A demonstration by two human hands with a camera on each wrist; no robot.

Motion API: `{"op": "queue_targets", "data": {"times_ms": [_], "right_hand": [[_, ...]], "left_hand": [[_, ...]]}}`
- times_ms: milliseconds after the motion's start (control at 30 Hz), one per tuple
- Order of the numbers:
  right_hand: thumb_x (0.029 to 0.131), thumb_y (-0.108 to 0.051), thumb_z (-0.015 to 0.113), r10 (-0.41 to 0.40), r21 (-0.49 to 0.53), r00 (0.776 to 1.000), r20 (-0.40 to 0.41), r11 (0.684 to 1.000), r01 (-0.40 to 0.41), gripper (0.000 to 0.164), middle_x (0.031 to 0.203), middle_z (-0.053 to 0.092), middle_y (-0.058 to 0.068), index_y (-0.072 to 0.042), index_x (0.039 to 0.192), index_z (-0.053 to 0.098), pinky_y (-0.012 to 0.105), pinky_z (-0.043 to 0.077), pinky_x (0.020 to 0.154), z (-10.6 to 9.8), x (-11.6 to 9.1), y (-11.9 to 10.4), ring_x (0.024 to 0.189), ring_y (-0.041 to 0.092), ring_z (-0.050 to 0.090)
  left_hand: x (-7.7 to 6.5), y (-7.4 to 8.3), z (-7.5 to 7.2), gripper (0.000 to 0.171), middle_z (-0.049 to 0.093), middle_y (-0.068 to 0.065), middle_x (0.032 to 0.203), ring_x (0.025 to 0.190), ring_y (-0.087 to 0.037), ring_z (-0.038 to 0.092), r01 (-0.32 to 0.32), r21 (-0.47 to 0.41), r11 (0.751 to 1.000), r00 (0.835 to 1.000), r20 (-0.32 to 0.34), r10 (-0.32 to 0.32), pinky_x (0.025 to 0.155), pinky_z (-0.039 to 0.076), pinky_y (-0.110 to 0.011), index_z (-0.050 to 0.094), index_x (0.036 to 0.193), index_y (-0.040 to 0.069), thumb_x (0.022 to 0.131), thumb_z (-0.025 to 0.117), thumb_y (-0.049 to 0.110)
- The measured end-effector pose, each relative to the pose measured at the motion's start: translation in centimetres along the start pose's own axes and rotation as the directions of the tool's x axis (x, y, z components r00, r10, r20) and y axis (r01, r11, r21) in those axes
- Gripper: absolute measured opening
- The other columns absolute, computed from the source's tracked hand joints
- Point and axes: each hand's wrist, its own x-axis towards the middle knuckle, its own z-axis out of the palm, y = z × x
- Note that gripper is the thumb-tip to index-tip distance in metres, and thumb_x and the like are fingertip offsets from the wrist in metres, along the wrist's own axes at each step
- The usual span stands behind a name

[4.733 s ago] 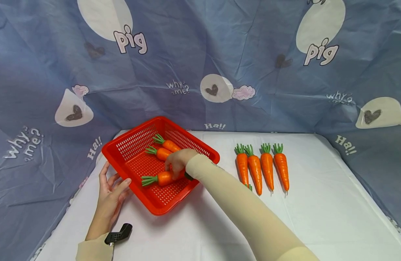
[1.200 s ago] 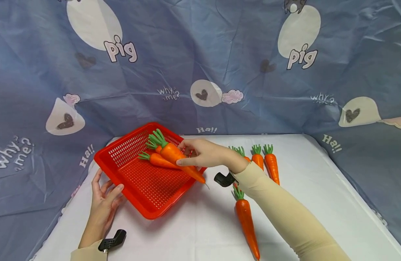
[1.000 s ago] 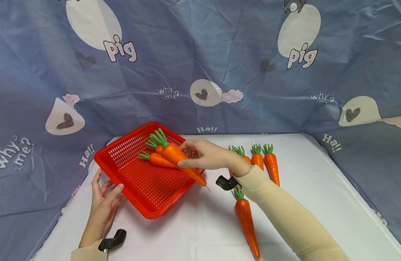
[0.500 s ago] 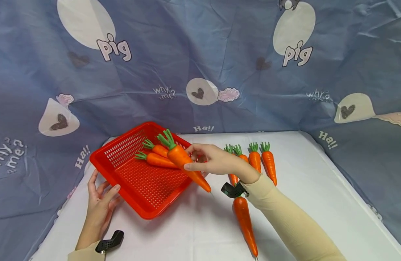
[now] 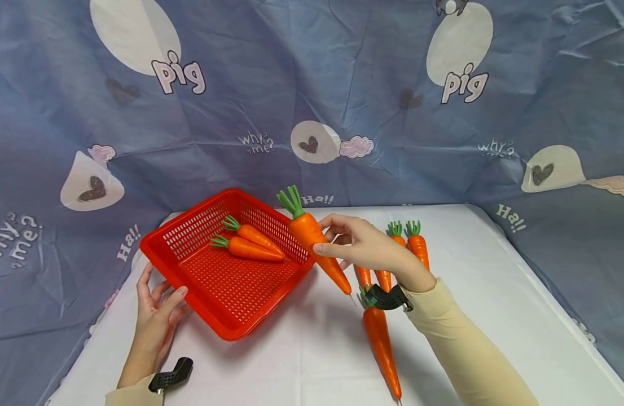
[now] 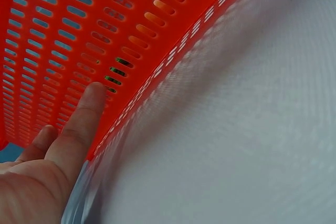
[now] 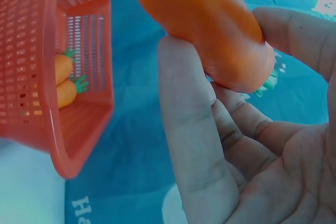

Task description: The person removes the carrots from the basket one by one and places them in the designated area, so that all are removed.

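Blue printed cloth [image 5: 241, 101] hangs behind a white worktop [image 5: 302, 372] in the head view. There the right hand [image 5: 363, 242] holds an orange carrot [image 5: 307, 228] raised just beside the red basket [image 5: 207, 310], leaves up, tip slanting down. Compared with half a second ago, it has shifted rightward, away from the two carrots [image 5: 256, 248] inside. Some loose carrots [image 5: 380, 344] lie on the worktop, several partly hidden.

From the left wrist, the left hand [image 6: 55, 166] extends its fingers against the slotted wall; steady, light pressure should stop the basket sliding.

From the right wrist, thumb and fingers pinch the carrot's body; best keep that grip firm and its tip clear of the others.
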Motion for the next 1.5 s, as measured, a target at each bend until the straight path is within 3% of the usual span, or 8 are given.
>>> {"op": "queue_targets", "data": {"times_ms": [267,467,700,1100,1300,1500], "right_hand": [[0.101,-0.028,0.074,0.006,-0.002,0.999,-0.048,1.0,-0.006,0.037,0.108,0.069,0.011,-0.011,0.133,0.065,0.041,0.066,0.068,-1.0,-1.9,0.5,0.075,0.026,0.068],[0.102,-0.03,0.074,0.031,0.0,0.995,-0.094,1.0,-0.031,0.038,0.11,0.068,0.012,-0.011,0.133,0.064,0.045,0.067,0.069,-1.3,-3.4,1.0,0.084,0.026,0.069],[0.101,-0.029,0.074,0.058,0.002,0.988,-0.144,0.998,-0.058,0.038,0.109,0.069,0.014,-0.007,0.131,0.062,0.039,0.066,0.068,-1.5,-5.3,1.9,0.084,0.024,0.07],[0.102,-0.029,0.074,0.121,0.03,0.975,-0.185,0.993,-0.117,0.04,0.109,0.067,0.015,-0.006,0.131,0.059,0.032,0.052,0.046,-1.8,-7.9,4.0,0.073,0.027,0.072],[0.102,-0.025,0.073,0.134,0.06,0.971,-0.199,0.99,-0.125,0.045,0.111,0.066,0.015,-0.001,0.136,0.058,0.038,0.065,0.063,-1.7,-9.0,4.9,0.088,0.021,0.072],[0.102,-0.024,0.073,0.161,0.079,0.963,-0.216,0.986,-0.147,0.051,0.115,0.064,0.017,0.005,0.14,0.054,0.038,0.067,0.071,-1.6,-10.2,5.9,0.094,0.017,0.071]], "left_hand": [[-0.2,0.0,0.0,0.092,0.046,0.005,0.147,0.123,-0.007,0.063,0.002,0.004,1.0,1.0,-0.004,-0.002,0.083,0.066,-0.026,0.011,0.166,0.049,0.104,0.068,0.012],[-0.2,0.0,-0.1,0.092,0.047,0.005,0.145,0.118,-0.003,0.064,-0.004,-0.002,1.0,1.0,0.004,0.004,0.082,0.066,-0.025,0.01,0.167,0.048,0.105,0.067,0.011],[-0.1,0.0,-0.1,0.092,0.046,0.005,0.145,0.118,-0.003,0.065,0.005,-0.006,1.0,1.0,0.003,-0.005,0.082,0.066,-0.025,0.01,0.167,0.048,0.105,0.067,0.01],[0.1,0.1,-0.2,0.092,0.045,0.005,0.146,0.118,-0.003,0.065,0.006,-0.016,1.0,1.0,0.011,-0.006,0.082,0.066,-0.025,0.01,0.167,0.047,0.105,0.066,0.009],[0.0,0.2,-0.1,0.092,0.045,0.006,0.146,0.119,-0.004,0.064,0.013,-0.005,1.0,1.0,0.006,-0.013,0.082,0.066,-0.024,0.01,0.167,0.048,0.105,0.067,0.011],[-0.1,0.2,-0.1,0.094,0.045,0.007,0.144,0.118,-0.003,0.064,0.032,-0.003,0.999,0.999,-0.005,-0.032,0.082,0.066,-0.024,0.009,0.167,0.05,0.104,0.068,0.011]]}}
